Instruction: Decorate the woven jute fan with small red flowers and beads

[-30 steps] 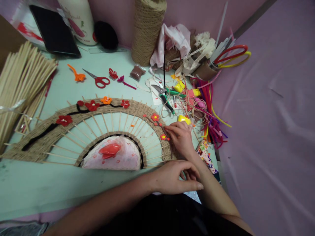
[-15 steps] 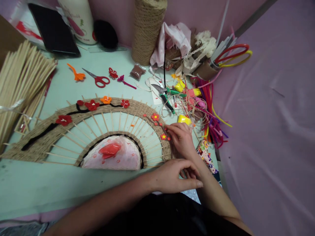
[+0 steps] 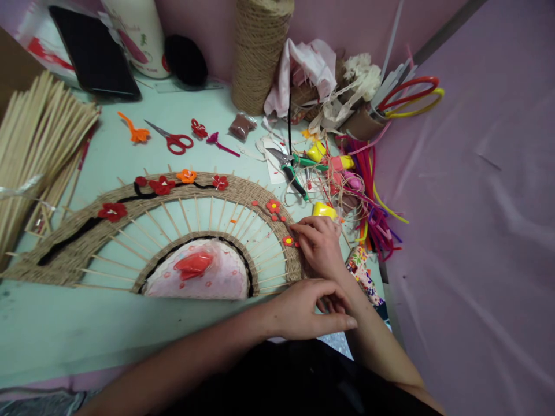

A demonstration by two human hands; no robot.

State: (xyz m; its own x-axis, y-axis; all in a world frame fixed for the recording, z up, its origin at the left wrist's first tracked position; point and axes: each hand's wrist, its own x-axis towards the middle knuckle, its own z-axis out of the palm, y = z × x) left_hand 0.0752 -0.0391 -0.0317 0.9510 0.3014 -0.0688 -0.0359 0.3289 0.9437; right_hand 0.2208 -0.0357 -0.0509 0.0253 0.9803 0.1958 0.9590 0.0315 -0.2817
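A half-round fan of woven jute and wooden sticks (image 3: 130, 214) lies flat on the pale green table (image 3: 87, 329), dotted with red and orange felt flowers. My right hand (image 3: 319, 245) rests on the fan's right end, fingers pinched together beside a small red and yellow flower (image 3: 288, 241). What the fingertips hold is too small to make out. My left hand (image 3: 306, 312) lies at the table's near edge below the right wrist, fingers curled with the thumb stretched out; nothing clear shows in it.
A bundle of wooden sticks (image 3: 34, 144) lies far left. Red scissors (image 3: 173, 140), green-handled cutters (image 3: 290, 170), a tall jute spool (image 3: 259, 52), a dark tablet (image 3: 93, 52), coloured pipe cleaners (image 3: 373, 202) and scraps crowd the back and right. Pink cloth (image 3: 477, 231) covers the right side.
My right fingertips have slid a little down the fan's band toward the small flower. The left hand has barely shifted.
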